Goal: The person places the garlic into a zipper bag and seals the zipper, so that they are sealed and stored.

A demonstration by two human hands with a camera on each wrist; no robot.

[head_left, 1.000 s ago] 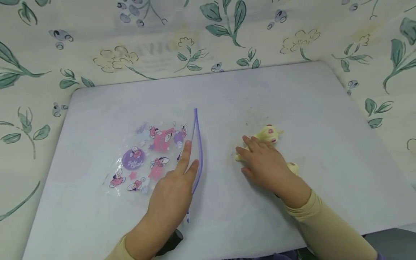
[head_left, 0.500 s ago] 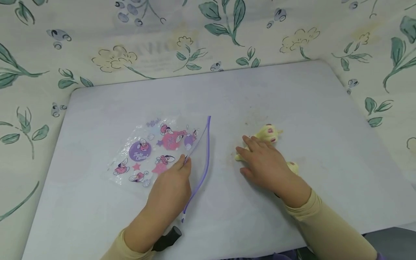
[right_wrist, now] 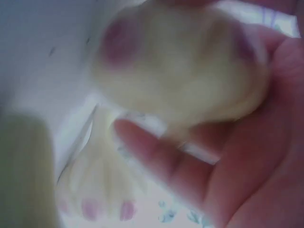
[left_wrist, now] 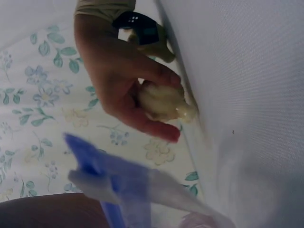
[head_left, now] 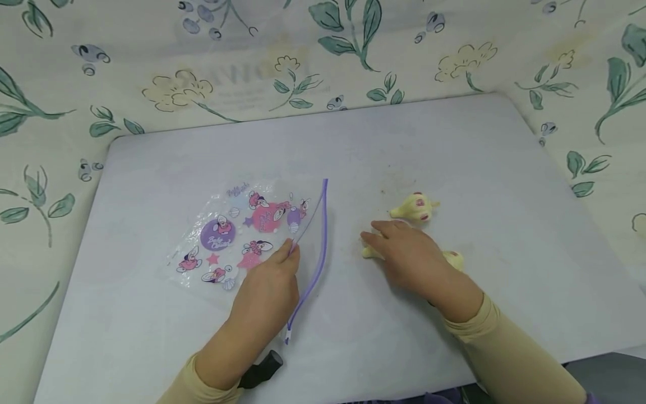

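Note:
My left hand [head_left: 267, 297] pinches the open edge of a clear plastic zip bag [head_left: 218, 234] printed with pink and purple cartoon figures. Its purple zip strip [head_left: 323, 235] bows away from that edge. My right hand [head_left: 411, 258] grips a pale yellow bulb-shaped toy [right_wrist: 185, 71] with pink spots, thumb and fingers curled round it; only its narrow end shows in the head view. A similar toy [head_left: 416, 207] lies just beyond the right fingers. Another yellow toy [head_left: 454, 260] is partly hidden behind the right wrist.
Both hands work over a white tabletop [head_left: 469, 151]. Floral cloth [head_left: 212, 62] hangs behind and beside it. A black device [head_left: 261, 370] sits at the left wrist. Grey material [head_left: 605, 373] shows beyond the front right edge.
The left fingers, spread over the bag earlier, now pinch its edge; the bag has shifted right. The right hand has drawn slightly nearer with its toy, uncovering the far one.

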